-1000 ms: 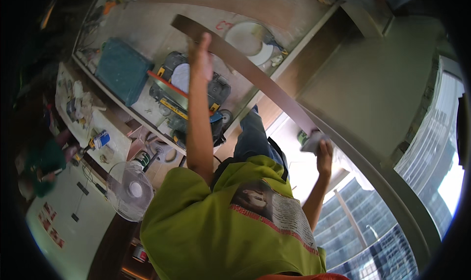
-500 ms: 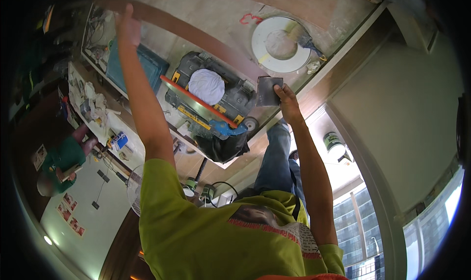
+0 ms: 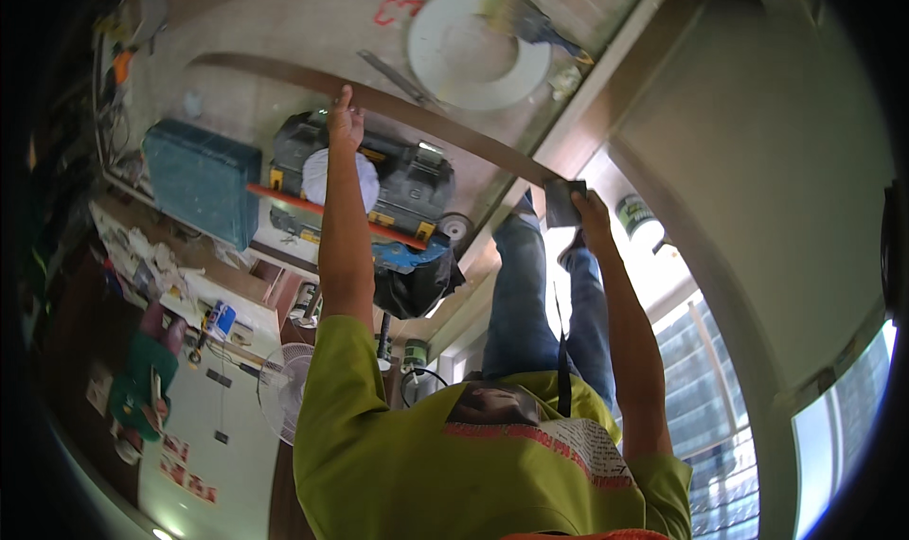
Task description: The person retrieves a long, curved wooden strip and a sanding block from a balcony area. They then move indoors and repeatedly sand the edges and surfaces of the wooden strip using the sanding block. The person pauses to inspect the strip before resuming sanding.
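Observation:
A long, thin brown strip (image 3: pixel 450 131) slants over the worktable, its far-left end curving. My left hand (image 3: pixel 347 123) is closed on its edge, with the thumb pointing up, left of its middle. At the strip's right end, my right hand (image 3: pixel 594 212) grips a dark, flat square piece (image 3: pixel 562 202), thumb on top. The square overlaps the strip's end; whether it is a sanding sheet or a thin block, I cannot tell. Beneath the strip sits a black toolbox (image 3: pixel 412 182) with yellow latches, a white cloth bundle (image 3: pixel 327 176) on it partly hidden by my left forearm.
A white round lid-like disc (image 3: pixel 431 57) carries a brush (image 3: pixel 542 31). Beside it lies a narrow metal tool (image 3: pixel 393 76). A teal case (image 3: pixel 204 180) stands at the left. A red-edged bar (image 3: pixel 398 237) crosses the toolbox front. Farther left, another person (image 3: pixel 147 379) wears green.
My left hand has moved right along the strip, toward its middle. My right hand and the dark square have shifted right and slightly nearer. The whole view has turned somewhat.

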`<state>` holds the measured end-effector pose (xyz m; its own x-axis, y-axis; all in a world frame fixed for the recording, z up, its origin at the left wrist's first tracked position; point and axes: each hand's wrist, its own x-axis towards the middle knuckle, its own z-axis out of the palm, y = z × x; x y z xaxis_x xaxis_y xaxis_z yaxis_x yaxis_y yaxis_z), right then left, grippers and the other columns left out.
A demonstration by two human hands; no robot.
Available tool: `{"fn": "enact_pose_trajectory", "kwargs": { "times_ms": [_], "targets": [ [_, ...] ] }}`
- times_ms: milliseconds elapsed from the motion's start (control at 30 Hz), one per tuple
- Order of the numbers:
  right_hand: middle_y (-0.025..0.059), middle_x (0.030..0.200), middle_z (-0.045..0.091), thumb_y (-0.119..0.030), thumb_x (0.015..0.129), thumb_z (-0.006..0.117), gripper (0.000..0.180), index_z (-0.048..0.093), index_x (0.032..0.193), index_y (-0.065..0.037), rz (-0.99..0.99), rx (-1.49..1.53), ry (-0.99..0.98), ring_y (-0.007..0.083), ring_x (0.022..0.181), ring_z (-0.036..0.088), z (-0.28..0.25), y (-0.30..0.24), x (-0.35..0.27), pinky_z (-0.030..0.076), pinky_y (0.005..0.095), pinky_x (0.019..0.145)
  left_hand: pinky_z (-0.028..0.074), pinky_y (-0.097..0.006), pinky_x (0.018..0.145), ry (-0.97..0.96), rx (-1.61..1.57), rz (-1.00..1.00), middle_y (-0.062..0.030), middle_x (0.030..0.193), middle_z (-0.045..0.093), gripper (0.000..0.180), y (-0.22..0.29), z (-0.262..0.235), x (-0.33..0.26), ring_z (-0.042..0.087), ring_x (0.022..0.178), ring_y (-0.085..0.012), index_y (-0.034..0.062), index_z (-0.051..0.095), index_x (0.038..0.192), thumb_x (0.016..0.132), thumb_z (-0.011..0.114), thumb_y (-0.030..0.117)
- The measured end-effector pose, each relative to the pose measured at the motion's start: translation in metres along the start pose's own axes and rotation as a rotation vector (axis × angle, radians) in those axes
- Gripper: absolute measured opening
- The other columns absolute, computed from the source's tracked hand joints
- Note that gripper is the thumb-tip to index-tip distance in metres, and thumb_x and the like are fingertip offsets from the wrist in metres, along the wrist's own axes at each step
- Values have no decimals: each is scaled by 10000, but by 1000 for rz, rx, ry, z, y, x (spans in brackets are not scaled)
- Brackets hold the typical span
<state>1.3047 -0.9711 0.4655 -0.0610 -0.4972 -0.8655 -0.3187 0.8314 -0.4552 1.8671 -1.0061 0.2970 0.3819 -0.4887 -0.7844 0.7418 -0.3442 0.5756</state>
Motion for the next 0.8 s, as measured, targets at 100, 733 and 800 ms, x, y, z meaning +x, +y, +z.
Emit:
{"fn": "enact_pose_trajectory", "kwargs": {
  "times_ms": [100, 733, 800],
  "targets": [
    [22, 777, 565, -350, 950, 658, 323, 628, 926, -30, -155, -53, 116, 114, 735, 473, -6, 29, 27, 427, 302, 670, 450, -338, 714, -2, -87, 21, 58, 975, 642, 447, -32, 14, 4, 571, 798, -137, 216, 538, 1222, 864, 804, 186],
    [4, 874, 636, -236, 937, 688, 187, 679, 1020, -69, -227, 413, 20, 96, 824, 549, 65, 121, 113, 452, 277, 763, 448, -483, 927, -672, 1390, 1112, -181, 1174, 614, 395, -253, 252, -164, 581, 1069, -383, 58, 573, 1278, 893, 554, -31],
    [24, 860, 643, -233, 938, 699, 215, 672, 1045, -49, -308, 434, 18, 111, 809, 560, 66, 128, 115, 463, 273, 759, 431, -484, 896, -599, 1453, 1182, -151, 1161, 620, 407, -279, 249, -155, 585, 1046, -358, 90, 585, 1279, 896, 547, -41]
  ]
}}
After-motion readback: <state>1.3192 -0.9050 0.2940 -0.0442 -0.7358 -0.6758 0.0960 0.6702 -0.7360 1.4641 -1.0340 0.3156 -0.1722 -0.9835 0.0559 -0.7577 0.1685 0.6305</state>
